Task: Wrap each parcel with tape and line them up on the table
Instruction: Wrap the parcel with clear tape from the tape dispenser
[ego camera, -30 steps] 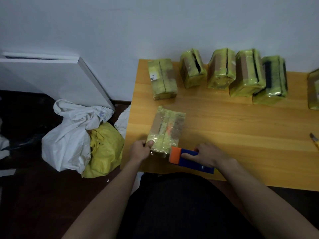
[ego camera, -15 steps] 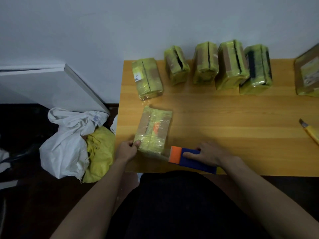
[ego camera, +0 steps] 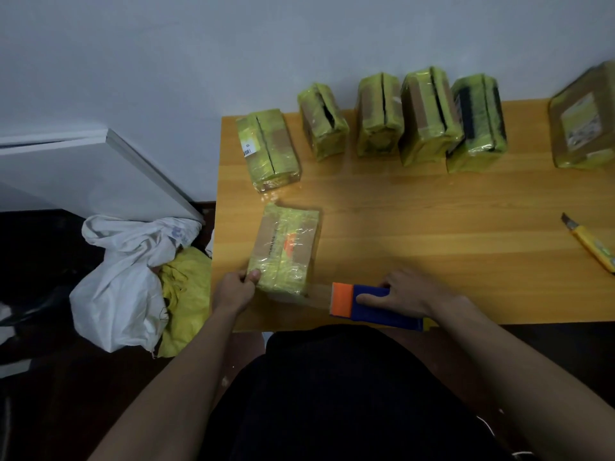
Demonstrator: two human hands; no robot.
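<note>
Head view: taping a parcel at the near edge of the desk.

The parcel (ego camera: 284,252) lies flat on the desk (ego camera: 432,234), the landmark for everything else. At its near left corner the left hand (ego camera: 234,287) pinches it, thumb on top, likely to stop it sliding while tape is drawn. Just right of its near end, the right hand (ego camera: 407,294) curls over the blue and orange tape dispenser (ego camera: 369,306), gripping it; a clear strip of tape (ego camera: 314,294) seems to run from dispenser to parcel, though it is hard to make out. Beyond the parcel, 5 wrapped parcels (ego camera: 379,124) stand lined up by the wall; a 6th (ego camera: 585,121) is cut off far right. A yellow utility knife (ego camera: 589,242) lies well right, partly cut off. Left of the parcel, off the desk, sit crumpled bags (ego camera: 129,281). The parcel's underside is hidden.
</note>
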